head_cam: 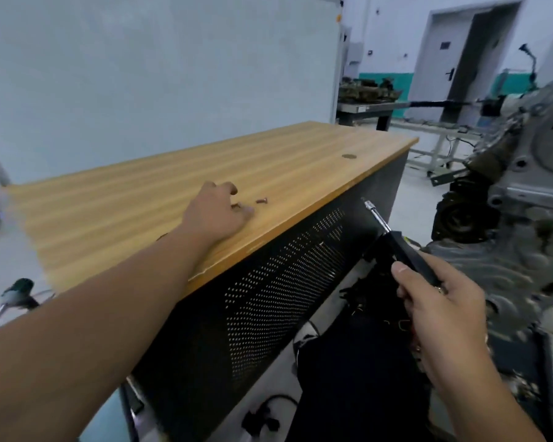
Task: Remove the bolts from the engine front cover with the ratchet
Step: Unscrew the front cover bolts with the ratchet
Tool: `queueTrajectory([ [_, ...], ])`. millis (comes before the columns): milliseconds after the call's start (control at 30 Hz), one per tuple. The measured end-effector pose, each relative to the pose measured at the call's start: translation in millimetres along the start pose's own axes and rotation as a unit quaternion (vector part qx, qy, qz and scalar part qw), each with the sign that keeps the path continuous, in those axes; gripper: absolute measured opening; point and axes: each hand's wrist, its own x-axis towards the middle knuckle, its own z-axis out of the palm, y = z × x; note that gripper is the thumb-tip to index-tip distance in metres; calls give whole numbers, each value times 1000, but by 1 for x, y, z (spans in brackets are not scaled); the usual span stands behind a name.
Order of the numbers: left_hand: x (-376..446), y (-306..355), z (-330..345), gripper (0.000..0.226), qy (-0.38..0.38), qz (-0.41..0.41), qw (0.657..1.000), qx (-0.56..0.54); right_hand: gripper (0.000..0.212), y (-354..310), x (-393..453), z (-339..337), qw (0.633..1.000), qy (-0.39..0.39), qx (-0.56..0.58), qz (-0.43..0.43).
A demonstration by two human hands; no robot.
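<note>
My left hand (219, 208) rests on the wooden table top (141, 199), fingers loosely curled. A small bolt (238, 205) lies right at its thumb and fingertips, and I cannot see whether they still touch it. A second bolt (262, 200) lies on the table just to the right. My right hand (441, 307) grips the black handle of the ratchet (406, 253), held in the air beside the table. Its chrome shaft and socket (368, 204) point up and left. The grey engine with its front cover (524, 193) stands at the right, blurred.
The table has a black perforated front panel (284, 282). A round brown cap (349, 156) sits on its far right corner. A white partition stands behind it. A metal bench (364, 106) with parts and a door are at the back. Cables lie on the floor.
</note>
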Motion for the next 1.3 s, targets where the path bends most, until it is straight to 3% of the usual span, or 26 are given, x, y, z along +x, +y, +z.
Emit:
queueTrajectory([
  [67, 9, 4, 5, 73, 10, 43, 999, -20, 21, -2, 4, -4, 1000, -3, -10, -4],
  [167, 25, 19, 20, 76, -13, 105, 992, 70, 23, -5, 6, -7, 1000, -3, -9, -18],
  [300, 45, 36, 31, 39, -26, 106, 988, 113, 27, -9, 7, -7, 1000, 1, -12, -12],
  [433, 61, 40, 38, 22, -13, 90, 995, 51, 24, -11, 9, -9, 1000, -2, -14, -17],
  [667, 46, 45, 34, 20, 21, 99, 995, 12, 20, -23, 6, -16, 999, -9, -23, -27],
  [800, 33, 79, 39, 19, 29, 76, 978, -191, 20, -32, 3, -41, 999, 7, -40, -35],
  [900, 0, 139, 54, 29, -129, 99, 927, -339, 17, -33, 3, -68, 998, 34, -41, -20],
  [1033, -60, 230, 90, 33, -304, 91, 790, -525, 16, -35, -1, -102, 998, 66, -19, 15],
  [1133, -92, 275, 118, 32, -342, 39, 697, -628, 14, -34, -9, -128, 995, 86, -17, 43],
  [1300, -108, 298, 157, 29, -354, -1, 608, -711, 13, -31, -11, -163, 988, 126, 1, 85],
])
